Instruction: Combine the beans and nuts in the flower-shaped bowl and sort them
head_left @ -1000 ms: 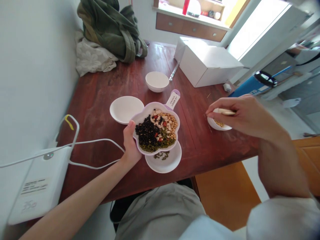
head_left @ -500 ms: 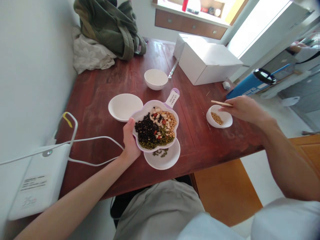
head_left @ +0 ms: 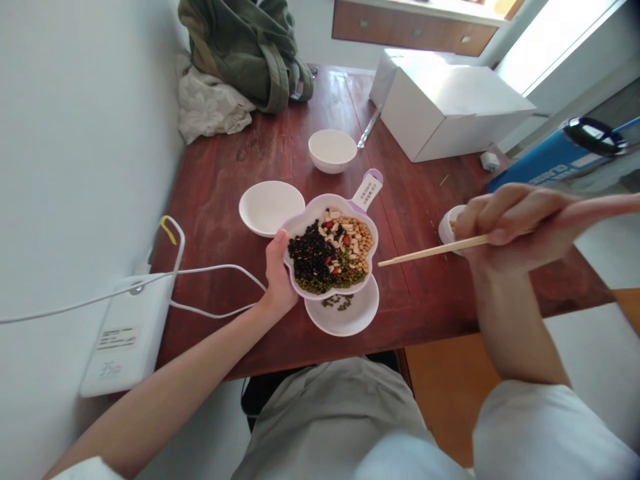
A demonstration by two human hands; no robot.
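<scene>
My left hand [head_left: 281,272] grips the left rim of a white and lilac scalloped bowl [head_left: 313,203] with a short labelled handle. Black beans [head_left: 311,253], green mung beans [head_left: 313,285], yellow soybeans [head_left: 363,237] and peanuts lie in it. Below its front edge, partly covered, is a white bowl [head_left: 345,325] with a few mung beans. In my right hand [head_left: 515,220] are wooden chopsticks [head_left: 430,253], tips pointing left towards the scalloped bowl, apart from it. Behind that hand, mostly hidden, stands a small white bowl [head_left: 445,230] with soybeans.
Two white bowls, one at left [head_left: 270,208] and one farther back [head_left: 333,152], stand on the dark red table [head_left: 215,167]. A white box [head_left: 450,113], a blue bottle [head_left: 550,160], a green bag [head_left: 240,53] and a white power bank with a cable [head_left: 125,327] surround them.
My right hand has lifted from the small soybean bowl, and the chopsticks now point left at the scalloped bowl. The view has shifted, while my left hand keeps its hold.
</scene>
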